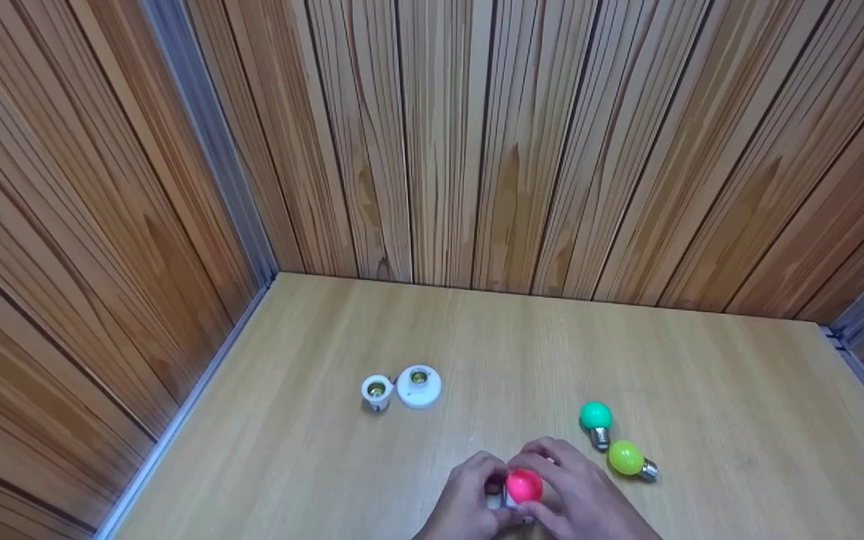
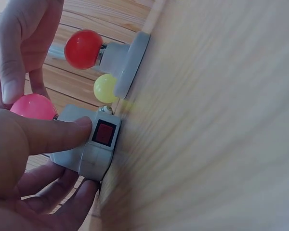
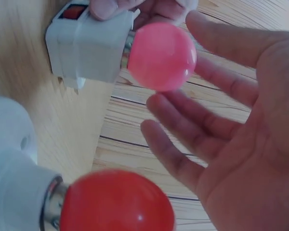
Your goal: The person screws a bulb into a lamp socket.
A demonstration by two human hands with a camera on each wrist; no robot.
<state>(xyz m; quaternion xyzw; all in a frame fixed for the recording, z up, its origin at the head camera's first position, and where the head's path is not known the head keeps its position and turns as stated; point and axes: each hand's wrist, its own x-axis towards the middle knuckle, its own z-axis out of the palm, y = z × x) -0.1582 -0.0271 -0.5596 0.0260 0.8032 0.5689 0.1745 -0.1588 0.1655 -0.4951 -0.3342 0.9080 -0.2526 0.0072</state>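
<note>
Red switch [image 2: 105, 133] shows only in wrist views, left hand [image 1: 468, 491] gripping its socket [image 3: 94, 45], right hand [image 3: 253, 149] loose.

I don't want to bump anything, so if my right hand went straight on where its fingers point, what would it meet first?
Probably the pink bulb, at the fingertips of your right hand, though contact is hard to judge; beyond it, its white socket.

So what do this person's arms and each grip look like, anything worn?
The left grip and right grip are bare human hands, with no gloves or rings visible. Neither shows a sleeve, cable or marking within view.
</note>
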